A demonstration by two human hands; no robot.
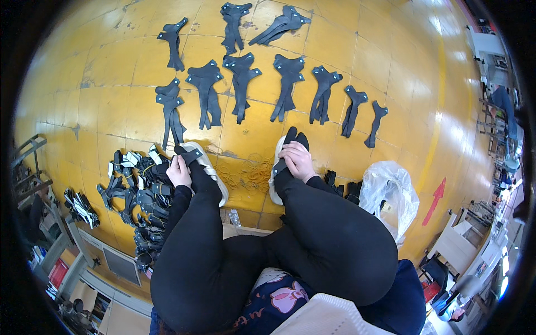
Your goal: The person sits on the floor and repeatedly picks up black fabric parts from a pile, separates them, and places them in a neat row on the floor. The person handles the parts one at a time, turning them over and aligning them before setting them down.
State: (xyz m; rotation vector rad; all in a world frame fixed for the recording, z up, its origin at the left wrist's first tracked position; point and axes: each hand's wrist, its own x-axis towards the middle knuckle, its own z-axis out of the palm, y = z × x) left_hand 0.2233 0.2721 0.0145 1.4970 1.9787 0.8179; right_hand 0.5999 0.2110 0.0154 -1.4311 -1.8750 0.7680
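Note:
My left hand (180,171) is at the outer side of my left foot, its fingers curled beside the dark strap (192,155) of a white slipper (214,172). What they hold, if anything, is hidden. My right hand (298,160) lies over the top of my right foot, fingers stretched across the black sock above the other slipper's dark strap (280,167). Beyond my feet, black flat pieces with forked tops and long tails, such as this one (240,84), lie in rows. Each bears small pale marks.
A heap of black straps with white tags (146,192) lies to my left, a smaller bundle (81,207) farther out. Thin tan rings (245,173) are scattered between my feet. A clear plastic bag (389,198) stands at right, beside a red floor arrow (434,201). Metal frames (70,245) stand at left.

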